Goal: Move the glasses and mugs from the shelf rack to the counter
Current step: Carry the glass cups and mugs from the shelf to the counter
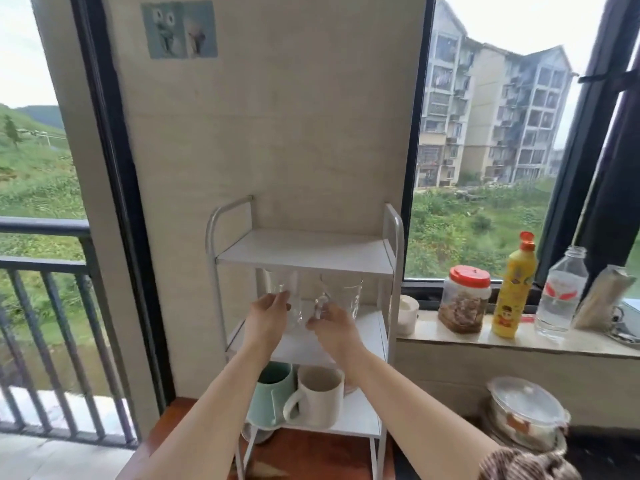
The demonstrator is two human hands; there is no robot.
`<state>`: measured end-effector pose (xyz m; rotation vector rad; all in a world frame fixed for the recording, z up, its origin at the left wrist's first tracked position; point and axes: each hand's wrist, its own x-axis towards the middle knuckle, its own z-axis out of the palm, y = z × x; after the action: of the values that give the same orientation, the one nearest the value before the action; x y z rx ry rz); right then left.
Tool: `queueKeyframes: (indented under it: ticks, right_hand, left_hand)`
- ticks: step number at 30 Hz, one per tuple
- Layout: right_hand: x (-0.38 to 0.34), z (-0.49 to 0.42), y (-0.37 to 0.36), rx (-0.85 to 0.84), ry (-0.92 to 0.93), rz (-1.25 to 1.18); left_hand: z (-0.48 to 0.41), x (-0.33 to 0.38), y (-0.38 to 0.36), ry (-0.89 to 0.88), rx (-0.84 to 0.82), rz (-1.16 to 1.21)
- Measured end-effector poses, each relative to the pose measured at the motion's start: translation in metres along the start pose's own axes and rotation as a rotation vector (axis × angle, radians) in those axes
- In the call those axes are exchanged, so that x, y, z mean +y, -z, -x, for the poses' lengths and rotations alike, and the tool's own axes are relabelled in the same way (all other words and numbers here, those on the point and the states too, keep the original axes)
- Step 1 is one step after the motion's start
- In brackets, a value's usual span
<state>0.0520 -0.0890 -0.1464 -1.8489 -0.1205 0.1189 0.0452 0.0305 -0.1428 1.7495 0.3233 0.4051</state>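
A white three-tier shelf rack (304,259) stands against the wall. Its middle shelf holds a tall clear glass (281,284) on the left, a clear glass mug (322,301) with a handle in the middle, and a wider clear glass (348,297) on the right. My left hand (268,318) has its thumb and fingers around the lower part of the tall glass. My right hand (332,327) pinches the glass mug's handle. Both still rest on the shelf. On the bottom shelf a green mug (272,393) and a white mug (317,398) stand side by side.
The rack's top shelf holds nothing. To the right, a stone window sill (502,344) carries a small white cup (407,313), a red-lidded jar (465,299), a yellow bottle (512,289) and a clear bottle (561,292). A lidded glass pot (526,410) sits lower right. A balcony railing (52,306) is on the left.
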Motion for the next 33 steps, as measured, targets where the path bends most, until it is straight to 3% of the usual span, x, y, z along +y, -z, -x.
queueKeyframes:
  ticks: [4, 11, 17, 28, 33]
  right_hand:
    - [-0.008, 0.002, 0.003, 0.075, -0.086, -0.186]
    - [-0.005, 0.013, 0.018, 0.106, -0.203, -0.273]
    - [-0.005, 0.033, 0.032, 0.061, -0.188, -0.261]
    - [0.013, 0.118, 0.080, -0.095, -0.130, -0.340]
    - [0.040, 0.179, 0.133, -0.046, -0.126, -0.307]
  left_hand:
    - [-0.010, 0.002, 0.000, 0.088, -0.060, 0.158]
    - [-0.008, -0.002, 0.007, 0.056, -0.051, 0.139]
    - [0.011, -0.007, 0.020, -0.001, -0.036, 0.106]
    - [0.105, -0.007, 0.031, -0.024, 0.026, 0.087]
    - [0.174, 0.000, -0.004, -0.053, -0.005, 0.107]
